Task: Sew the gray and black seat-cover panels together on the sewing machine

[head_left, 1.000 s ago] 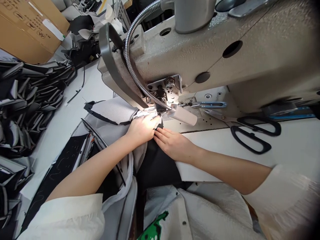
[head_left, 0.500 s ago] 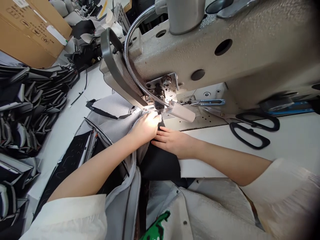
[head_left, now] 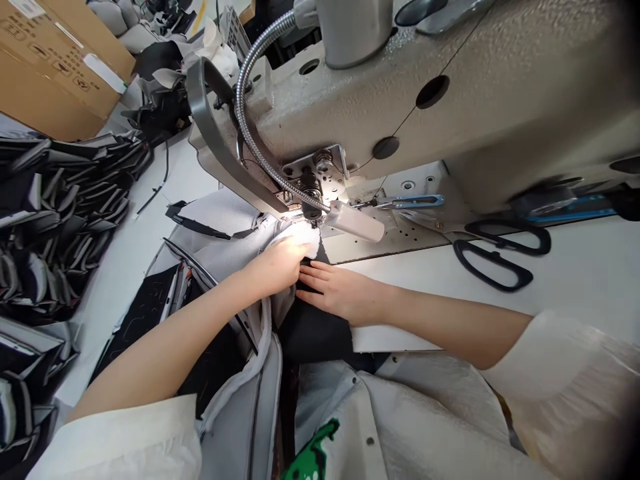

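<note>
Just in front of the needle of a sewing machine (head_left: 311,200), my left hand (head_left: 280,265) pinches the grey-white padded fabric (head_left: 301,235) at its brightly lit edge. My right hand (head_left: 343,291) lies flat on the black fabric (head_left: 317,333), its fingers stretched out and the tips close to my left hand. Both cloths run together under the presser foot, which the lamp (head_left: 356,221) partly hides. The grey mesh part (head_left: 215,210) spreads to the left of the needle, and a long piped panel (head_left: 250,407) hangs down over the table's front edge.
Black-handled scissors (head_left: 493,260) lie on the right, blades toward the machine. Blue thread snips (head_left: 415,201) rest on the machine bed. A heap of sewn black-and-grey pieces (head_left: 45,227) fills the left side, with a cardboard box (head_left: 60,73) behind.
My left hand has drawn back a little from the needle toward me, uncovering more lit fabric. My right hand has shifted slightly toward me with the black fabric. The view has moved slightly.
</note>
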The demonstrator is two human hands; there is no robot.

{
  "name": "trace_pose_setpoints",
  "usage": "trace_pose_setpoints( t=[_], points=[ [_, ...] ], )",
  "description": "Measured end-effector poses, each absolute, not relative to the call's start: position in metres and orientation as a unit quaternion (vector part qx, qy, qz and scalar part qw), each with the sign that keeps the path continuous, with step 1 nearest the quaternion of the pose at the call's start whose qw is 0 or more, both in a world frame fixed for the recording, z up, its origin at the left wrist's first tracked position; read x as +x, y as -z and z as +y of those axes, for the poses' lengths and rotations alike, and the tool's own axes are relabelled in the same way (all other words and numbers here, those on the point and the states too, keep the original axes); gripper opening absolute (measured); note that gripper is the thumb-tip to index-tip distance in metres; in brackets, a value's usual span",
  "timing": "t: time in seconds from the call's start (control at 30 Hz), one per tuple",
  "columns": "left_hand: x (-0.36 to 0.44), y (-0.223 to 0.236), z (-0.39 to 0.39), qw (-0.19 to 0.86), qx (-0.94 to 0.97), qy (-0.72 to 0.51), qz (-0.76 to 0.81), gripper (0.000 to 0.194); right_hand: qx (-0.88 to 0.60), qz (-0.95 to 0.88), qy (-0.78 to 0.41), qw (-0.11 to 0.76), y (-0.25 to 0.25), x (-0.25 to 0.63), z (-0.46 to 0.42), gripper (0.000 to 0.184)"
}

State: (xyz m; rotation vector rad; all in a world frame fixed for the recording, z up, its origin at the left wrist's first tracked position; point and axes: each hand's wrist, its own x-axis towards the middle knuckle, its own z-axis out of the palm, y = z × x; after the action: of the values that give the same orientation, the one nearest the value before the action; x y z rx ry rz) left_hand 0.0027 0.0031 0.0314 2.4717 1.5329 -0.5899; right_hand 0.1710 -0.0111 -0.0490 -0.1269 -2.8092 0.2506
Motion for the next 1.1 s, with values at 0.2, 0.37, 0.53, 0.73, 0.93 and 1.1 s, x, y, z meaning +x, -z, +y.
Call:
trace_pose_setpoints(
  t=[0.2,0.37,0.53,0.73,0.93,1.1],
  points=[
    [0.02,-0.021,0.004,0.036,0.809,0.199,0.552,0.04,-0.042,-0.972,-0.128,0.194,0.052,0.173,0.011,0.043],
    [0.026,-0.019,-0.01,-0.01,0.806,0.16,0.571,0.046,-0.019,-0.965,-0.157,0.209,0.052,0.175,0.024,0.041],
    [0.011,-0.013,-0.102,-0.057,0.827,0.071,0.554,0.071,-0.016,-0.974,-0.155,0.166,0.048,0.185,0.024,0.053],
    [-0.039,-0.001,-0.192,-0.032,0.742,0.021,0.669,0.078,-0.027,-0.975,-0.145,0.163,0.048,0.18,0.022,0.047],
    [-0.119,-0.06,-0.115,0.442,0.546,-0.034,0.711,0.077,-0.026,-0.975,-0.145,0.166,0.047,0.178,0.022,0.049],
    [-0.125,-0.087,-0.052,0.429,0.504,0.116,0.74,0.052,0.011,-0.98,-0.141,0.14,0.043,0.174,0.002,0.065]
  ],
)
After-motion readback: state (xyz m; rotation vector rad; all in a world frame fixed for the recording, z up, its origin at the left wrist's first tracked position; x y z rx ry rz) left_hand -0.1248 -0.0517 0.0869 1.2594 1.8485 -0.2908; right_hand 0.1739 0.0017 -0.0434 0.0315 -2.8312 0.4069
